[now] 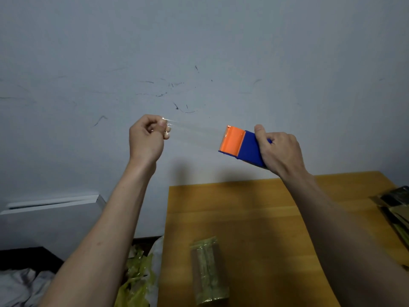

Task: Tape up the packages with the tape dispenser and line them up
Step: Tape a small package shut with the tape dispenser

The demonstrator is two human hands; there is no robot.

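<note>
Both hands raised above surface [243, 207]. Right hand [280, 149] grips tape dispenser [242, 145]; left hand [147, 138] pinches clear tape end [171, 124], strip stretched between. Package [209, 271] near front edge awaits tape; more packages [396, 209] at right edge. Lining up apparently not begun.

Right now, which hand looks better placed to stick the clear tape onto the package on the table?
Left hand: it pinches the clear tape's free end; the right hand grips the blue-and-orange plastic dispenser.
</note>
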